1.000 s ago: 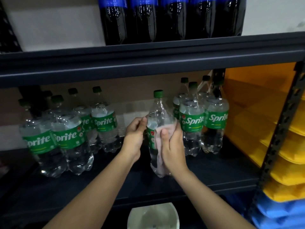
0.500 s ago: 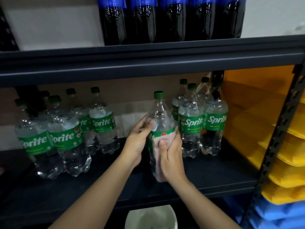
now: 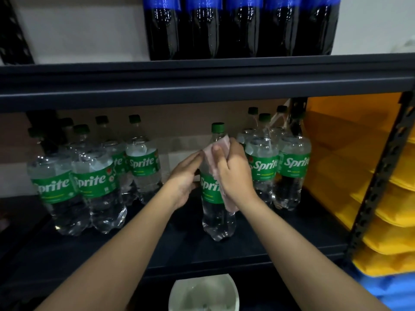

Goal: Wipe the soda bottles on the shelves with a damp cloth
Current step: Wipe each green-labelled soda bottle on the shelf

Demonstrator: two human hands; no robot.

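Observation:
A clear Sprite bottle with a green cap and green label stands upright near the middle of the dark lower shelf. My right hand grips a pale pink cloth and presses it on the bottle's shoulder, just under the cap; a strip of cloth hangs down past the label. My left hand holds the bottle's left side with its fingers laid along it. More Sprite bottles stand in a group at the left and another at the right.
Dark cola bottles with blue labels line the upper shelf. Yellow stacked bins and a black slotted upright post stand at the right. A white basin sits below the shelf's front edge. Blue bins are at the bottom right.
My right hand has slid the cloth up from the bottle's label to its shoulder near the cap. The bottle has turned so its Sprite label faces me. My left hand stays on its left side.

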